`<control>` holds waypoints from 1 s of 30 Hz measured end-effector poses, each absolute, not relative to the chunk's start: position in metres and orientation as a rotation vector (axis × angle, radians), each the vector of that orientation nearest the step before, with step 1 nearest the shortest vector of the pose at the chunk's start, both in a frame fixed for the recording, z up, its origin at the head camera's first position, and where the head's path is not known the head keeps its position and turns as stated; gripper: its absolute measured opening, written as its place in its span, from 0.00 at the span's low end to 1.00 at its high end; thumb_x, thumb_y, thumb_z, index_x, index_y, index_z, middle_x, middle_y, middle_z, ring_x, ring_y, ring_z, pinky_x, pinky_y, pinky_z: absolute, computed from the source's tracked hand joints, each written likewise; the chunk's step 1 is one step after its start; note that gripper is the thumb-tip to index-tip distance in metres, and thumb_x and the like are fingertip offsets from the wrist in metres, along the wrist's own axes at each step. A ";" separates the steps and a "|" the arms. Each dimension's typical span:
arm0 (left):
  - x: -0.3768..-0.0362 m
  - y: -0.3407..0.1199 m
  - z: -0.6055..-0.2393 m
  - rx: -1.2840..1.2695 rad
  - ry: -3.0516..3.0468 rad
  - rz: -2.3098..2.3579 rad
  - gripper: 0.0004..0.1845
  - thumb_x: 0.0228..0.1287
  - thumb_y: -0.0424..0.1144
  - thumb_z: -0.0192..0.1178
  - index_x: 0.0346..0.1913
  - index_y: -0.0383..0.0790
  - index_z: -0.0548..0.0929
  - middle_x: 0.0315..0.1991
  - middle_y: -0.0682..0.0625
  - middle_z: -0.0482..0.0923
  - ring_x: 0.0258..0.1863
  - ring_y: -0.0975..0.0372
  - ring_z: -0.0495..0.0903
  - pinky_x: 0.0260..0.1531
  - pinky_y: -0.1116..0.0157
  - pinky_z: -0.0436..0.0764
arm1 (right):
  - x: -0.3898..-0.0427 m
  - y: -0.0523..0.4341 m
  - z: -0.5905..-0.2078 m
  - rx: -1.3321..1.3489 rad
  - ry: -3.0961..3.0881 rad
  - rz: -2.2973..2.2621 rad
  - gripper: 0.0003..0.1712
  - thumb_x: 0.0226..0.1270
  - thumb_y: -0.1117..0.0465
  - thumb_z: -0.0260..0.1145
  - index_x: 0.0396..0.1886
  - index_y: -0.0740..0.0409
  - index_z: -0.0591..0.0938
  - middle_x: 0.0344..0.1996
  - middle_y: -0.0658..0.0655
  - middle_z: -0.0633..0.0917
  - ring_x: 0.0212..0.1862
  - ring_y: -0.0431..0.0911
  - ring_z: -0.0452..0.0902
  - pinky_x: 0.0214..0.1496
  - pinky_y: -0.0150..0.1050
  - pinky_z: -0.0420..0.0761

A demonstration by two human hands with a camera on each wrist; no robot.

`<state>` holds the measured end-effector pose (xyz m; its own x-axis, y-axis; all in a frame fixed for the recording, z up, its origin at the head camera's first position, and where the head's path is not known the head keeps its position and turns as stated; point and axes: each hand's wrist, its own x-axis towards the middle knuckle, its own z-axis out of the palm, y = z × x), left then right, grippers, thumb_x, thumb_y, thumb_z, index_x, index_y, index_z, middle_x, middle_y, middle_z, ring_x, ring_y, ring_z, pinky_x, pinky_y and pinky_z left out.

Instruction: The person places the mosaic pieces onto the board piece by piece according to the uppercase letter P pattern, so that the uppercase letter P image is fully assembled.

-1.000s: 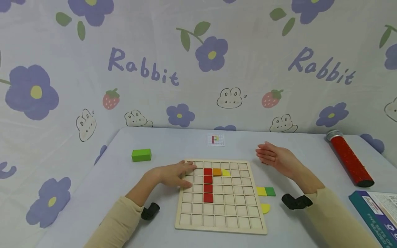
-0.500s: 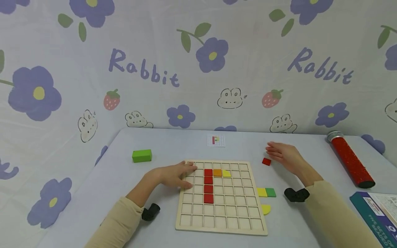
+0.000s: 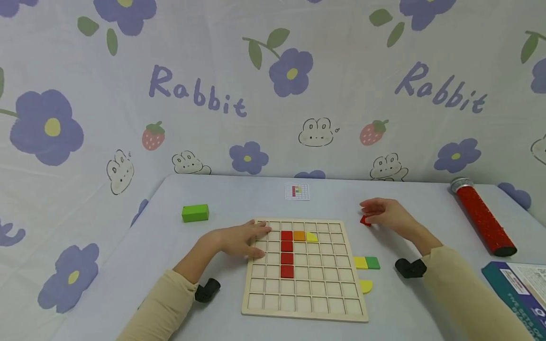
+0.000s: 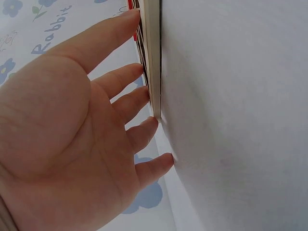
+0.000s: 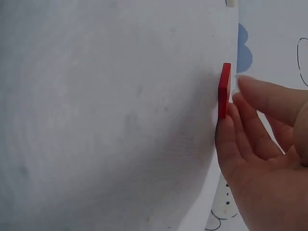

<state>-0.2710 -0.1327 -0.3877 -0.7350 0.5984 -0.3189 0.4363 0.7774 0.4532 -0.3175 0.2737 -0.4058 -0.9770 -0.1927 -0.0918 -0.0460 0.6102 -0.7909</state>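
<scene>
The red tile [image 5: 224,94] is on the table [image 3: 332,201], out past the far R corner of the board [image 3: 287,303], w/ a gap between them. R hand [image 3: 388,214] is right at it: fingers bent, thumb & fingertips set narrow, w/ a fingertip touching one tile edge. Can't tell if the thumb & finger really pinch it, or if the tile lies flat or is tipped up a bit. It looks small, thin & stiff, prob. painted wood, so it should be v. light & not easy to break. It looks smooth too, so a push on just one side may make it slide on the cloth. Best hold is prob. by 2 opp. edges, thumb on one & a finger on the other, tips only. A soft pinch should do; a hard one could make it pop out, b/c the edge is so thin. L hand [image 3: 241,237] has its fingers spread wide & rests on the board's L edge, w/ the little finger past the corner. The board looks flat, stiff & light, so it may slip if bumped; a hand on the rim should help keep it put.
</scene>
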 end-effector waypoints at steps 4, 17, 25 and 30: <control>-0.272 -0.133 -0.388 0.782 2.513 0.492 0.38 0.66 0.50 0.59 0.75 0.47 0.55 0.75 0.48 0.45 0.74 0.52 0.38 0.68 0.49 0.46 | -0.316 0.271 -0.405 -0.218 2.759 -1.199 0.27 0.60 0.69 0.67 0.60 0.67 0.74 0.51 0.67 0.79 0.50 0.56 0.74 0.50 0.44 0.76; -0.270 -0.132 -0.385 0.774 2.505 0.503 0.38 0.66 0.50 0.59 0.75 0.46 0.56 0.75 0.47 0.45 0.74 0.52 0.38 0.69 0.50 0.46 | -0.313 0.268 -0.400 -0.063 2.758 -1.081 0.28 0.57 0.66 0.71 0.58 0.66 0.75 0.45 0.66 0.77 0.45 0.55 0.70 0.44 0.41 0.74; -0.270 -0.132 -0.385 0.775 2.504 0.505 0.38 0.66 0.49 0.59 0.75 0.46 0.56 0.75 0.48 0.46 0.74 0.52 0.38 0.69 0.50 0.46 | -0.311 0.272 -0.400 -0.038 2.805 -1.022 0.21 0.59 0.63 0.70 0.51 0.67 0.78 0.40 0.64 0.79 0.39 0.52 0.72 0.36 0.36 0.76; -0.270 -0.132 -0.386 0.773 2.505 0.510 0.38 0.66 0.49 0.59 0.75 0.46 0.56 0.75 0.48 0.46 0.74 0.52 0.38 0.69 0.50 0.46 | -0.310 0.273 -0.399 -0.010 2.808 -1.076 0.21 0.58 0.62 0.72 0.47 0.68 0.78 0.39 0.64 0.80 0.36 0.51 0.75 0.36 0.34 0.79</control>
